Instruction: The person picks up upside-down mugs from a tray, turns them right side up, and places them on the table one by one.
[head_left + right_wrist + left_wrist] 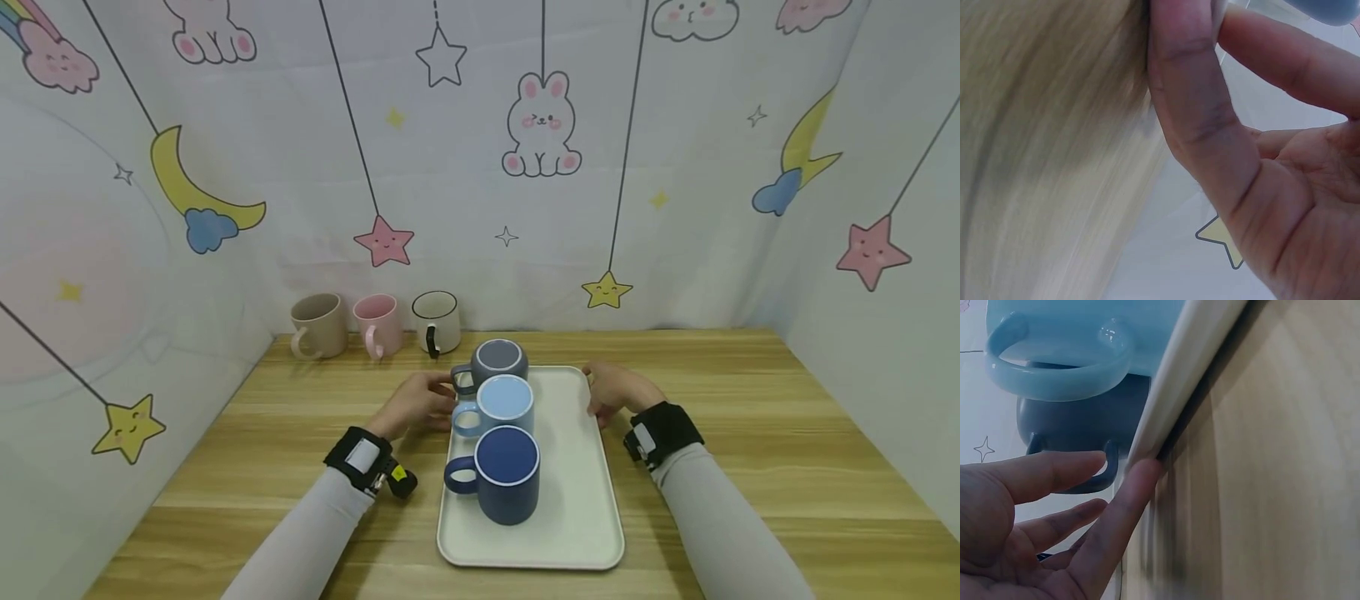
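A white rectangular tray (573, 492) lies on the wooden table, with three mugs in a row along its left side. Nearest is a dark blue mug (508, 492); behind it come a light blue mug (517, 408) and a grey mug (500, 360), all with handles to the left. My left hand (420, 402) is at the tray's left edge beside the grey mug's handle. One straight finger (1113, 531) touches the rim from outside, the thumb apart from it. On the opposite edge, my right hand (618, 389) pinches the rim between thumb (1285, 59) and finger.
Along the back left of the table stand a beige mug (324, 327), a pink mug (382, 325) and a white mug (442, 323) with a black handle. A patterned cloth backdrop (480, 200) rises behind the table and at both sides.
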Motion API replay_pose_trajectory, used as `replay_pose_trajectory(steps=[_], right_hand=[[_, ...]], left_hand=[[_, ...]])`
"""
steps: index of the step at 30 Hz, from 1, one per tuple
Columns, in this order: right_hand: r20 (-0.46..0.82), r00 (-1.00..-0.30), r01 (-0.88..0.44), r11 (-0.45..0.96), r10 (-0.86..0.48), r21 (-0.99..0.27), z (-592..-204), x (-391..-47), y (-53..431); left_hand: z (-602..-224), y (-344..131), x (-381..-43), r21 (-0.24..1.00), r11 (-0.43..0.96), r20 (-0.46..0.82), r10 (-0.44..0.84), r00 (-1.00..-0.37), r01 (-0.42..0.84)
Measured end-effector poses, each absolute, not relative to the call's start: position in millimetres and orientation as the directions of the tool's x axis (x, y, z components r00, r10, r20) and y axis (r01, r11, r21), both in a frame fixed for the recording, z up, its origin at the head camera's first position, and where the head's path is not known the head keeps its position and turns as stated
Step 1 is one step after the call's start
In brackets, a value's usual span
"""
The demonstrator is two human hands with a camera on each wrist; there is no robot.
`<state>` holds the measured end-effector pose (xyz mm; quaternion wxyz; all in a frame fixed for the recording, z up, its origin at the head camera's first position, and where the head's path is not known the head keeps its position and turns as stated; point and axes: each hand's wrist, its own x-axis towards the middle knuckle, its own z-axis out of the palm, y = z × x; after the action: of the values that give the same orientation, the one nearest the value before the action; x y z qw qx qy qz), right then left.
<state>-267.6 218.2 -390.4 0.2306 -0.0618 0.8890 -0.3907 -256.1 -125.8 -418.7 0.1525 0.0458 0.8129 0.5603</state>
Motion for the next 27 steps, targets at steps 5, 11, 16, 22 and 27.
replay_pose_trajectory(steps=[5, 11, 16, 22, 27], right_hand=[[-0.358, -0.888, 0.071, 0.686, -0.287, -0.724, -390, -267, 218], [-0.357, -0.890, 0.068, 0.690, -0.285, -0.721, -392, -268, 219], [-0.357, -0.891, 0.066, 0.698, -0.281, -0.713, -391, -268, 219], [-0.357, -0.890, 0.061, 0.703, -0.283, -0.708, -391, -268, 218], [-0.352, -0.892, 0.056, 0.703, -0.283, -0.709, -390, -268, 219]], left_hand=[[-414, -124, -259, 0.911, 0.408, -0.171, 0.233, -0.957, -0.063], [-409, -122, -261, 0.897, 0.441, -0.139, 0.231, -0.963, -0.024], [-403, -119, -263, 0.898, 0.441, -0.131, 0.238, -0.962, -0.014], [-388, -117, -266, 0.873, 0.485, -0.087, 0.258, -0.962, 0.051], [-381, -113, -269, 0.809, 0.569, -0.022, 0.282, -0.959, 0.149]])
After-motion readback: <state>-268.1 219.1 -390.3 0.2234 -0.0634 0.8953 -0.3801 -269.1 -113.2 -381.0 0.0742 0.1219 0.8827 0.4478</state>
